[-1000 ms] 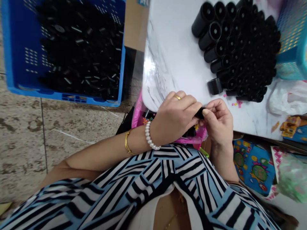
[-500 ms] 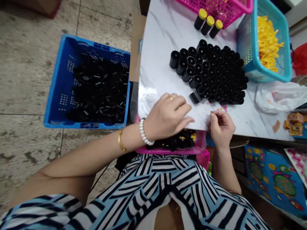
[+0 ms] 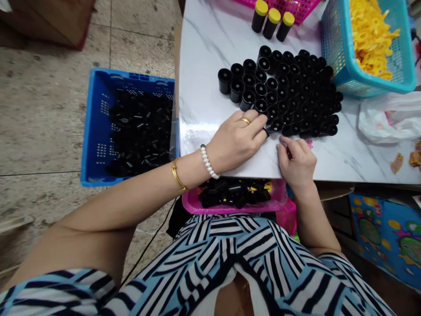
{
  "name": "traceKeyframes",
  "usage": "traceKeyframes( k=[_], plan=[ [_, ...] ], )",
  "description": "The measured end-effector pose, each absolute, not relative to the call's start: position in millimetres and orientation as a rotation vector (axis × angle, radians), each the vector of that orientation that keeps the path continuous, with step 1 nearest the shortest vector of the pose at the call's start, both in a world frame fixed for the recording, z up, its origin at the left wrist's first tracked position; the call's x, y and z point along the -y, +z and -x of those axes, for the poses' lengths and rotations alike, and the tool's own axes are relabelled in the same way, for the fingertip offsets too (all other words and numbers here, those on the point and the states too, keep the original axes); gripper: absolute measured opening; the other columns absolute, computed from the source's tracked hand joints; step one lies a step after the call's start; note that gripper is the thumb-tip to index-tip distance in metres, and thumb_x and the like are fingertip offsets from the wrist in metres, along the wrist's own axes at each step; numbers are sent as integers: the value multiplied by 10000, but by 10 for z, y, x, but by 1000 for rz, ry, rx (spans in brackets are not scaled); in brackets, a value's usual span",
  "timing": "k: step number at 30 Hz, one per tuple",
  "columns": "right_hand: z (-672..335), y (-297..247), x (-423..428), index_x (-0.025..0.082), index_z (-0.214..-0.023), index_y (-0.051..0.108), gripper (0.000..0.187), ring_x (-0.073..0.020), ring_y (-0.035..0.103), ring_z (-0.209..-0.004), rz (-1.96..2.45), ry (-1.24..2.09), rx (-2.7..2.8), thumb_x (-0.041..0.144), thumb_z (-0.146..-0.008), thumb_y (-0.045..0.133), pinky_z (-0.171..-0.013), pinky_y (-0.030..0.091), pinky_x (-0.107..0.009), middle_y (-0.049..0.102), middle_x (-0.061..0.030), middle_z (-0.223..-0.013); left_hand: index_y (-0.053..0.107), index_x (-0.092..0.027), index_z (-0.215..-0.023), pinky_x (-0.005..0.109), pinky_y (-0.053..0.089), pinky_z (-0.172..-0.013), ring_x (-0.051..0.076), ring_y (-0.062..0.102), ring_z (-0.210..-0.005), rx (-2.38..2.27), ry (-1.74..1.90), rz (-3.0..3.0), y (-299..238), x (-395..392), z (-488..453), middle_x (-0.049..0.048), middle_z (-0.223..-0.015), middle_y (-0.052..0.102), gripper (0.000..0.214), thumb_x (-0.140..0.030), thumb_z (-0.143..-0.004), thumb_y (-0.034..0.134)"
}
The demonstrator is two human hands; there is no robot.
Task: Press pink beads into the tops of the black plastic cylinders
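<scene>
My left hand (image 3: pixel 241 139), with a ring, a pearl bracelet and a gold bangle, is closed over a black canister at the near edge of the group; the fingers hide most of it. Black canisters (image 3: pixel 261 90) stand packed together on the white marbled table (image 3: pixel 204 66), their open ends up. Close by on the right, my right hand (image 3: pixel 298 161) is curled, thumb against fingers, just above the table's front edge. Whatever it pinches, if anything, is hidden. Tiny pink bits (image 3: pixel 309 143) lie beside it.
Yellow-capped canisters (image 3: pixel 271 23) stand at the back near a pink basket (image 3: pixel 301 13). A turquoise basket (image 3: pixel 338 61) holds yellow pieces. Below the table edge sits a pink tray (image 3: pixel 237 210) of black parts; a blue crate (image 3: pixel 87 145) is on the floor. A white plastic bag (image 3: pixel 375 120) lies right.
My left hand has moved forward from above the table edge onto the canister that lay on its side. My right hand has shifted slightly forward, still curled. The camera view has shifted too.
</scene>
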State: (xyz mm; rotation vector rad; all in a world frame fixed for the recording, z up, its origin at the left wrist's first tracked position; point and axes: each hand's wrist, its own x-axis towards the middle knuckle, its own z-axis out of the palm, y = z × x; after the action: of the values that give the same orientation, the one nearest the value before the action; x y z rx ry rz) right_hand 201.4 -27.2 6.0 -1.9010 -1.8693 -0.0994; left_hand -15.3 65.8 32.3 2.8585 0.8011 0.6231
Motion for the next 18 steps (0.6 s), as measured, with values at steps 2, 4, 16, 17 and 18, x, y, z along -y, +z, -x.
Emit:
traceKeyframes(
  k=[2,4,16,17,18],
  plan=[
    [-2015,43,321,207,-1109,749,226,-213,665,-855,1888,-153,1884,301,-981,587,-792,545,-345,737,-90,-968,663,-157,-975,419,482,-875,269,602,-1083,-775,622,-2948,305,-647,157,112,-1144,668,336,-196,-1068,341],
    [-2037,47,441,215,-1103,747,204,-206,667,-869,1854,-183,1897,270,-972,599,-801,557,-338,720,-81,-967,654,-151,-980,383,477,-826,241,612,-987,-801,646,-3004,277,-638,177,106,-1074,676,383,-167,-1076,284],
    [-2014,166,1051,236,-1123,718,243,-226,668,-927,1618,191,2078,172,-889,734,-836,581,-395,717,-81,-1003,649,-110,-1118,390,452,-822,251,602,-925,-810,652,-2695,253,-363,269,112,-973,665,221,-185,-981,493],
    [-1981,194,1046,245,-1059,732,189,-208,677,-891,1610,344,2013,158,-891,728,-810,581,-373,723,-59,-962,650,-112,-1122,388,451,-832,249,604,-931,-801,655,-2632,238,-275,284,99,-960,670,218,-194,-958,532],
    [-1946,227,1033,249,-1011,741,148,-192,683,-860,1617,504,1917,159,-894,727,-785,579,-353,729,-41,-936,652,-121,-1127,385,449,-843,248,604,-944,-805,668,-2576,216,-192,298,89,-960,676,223,-201,-940,562]
  ],
)
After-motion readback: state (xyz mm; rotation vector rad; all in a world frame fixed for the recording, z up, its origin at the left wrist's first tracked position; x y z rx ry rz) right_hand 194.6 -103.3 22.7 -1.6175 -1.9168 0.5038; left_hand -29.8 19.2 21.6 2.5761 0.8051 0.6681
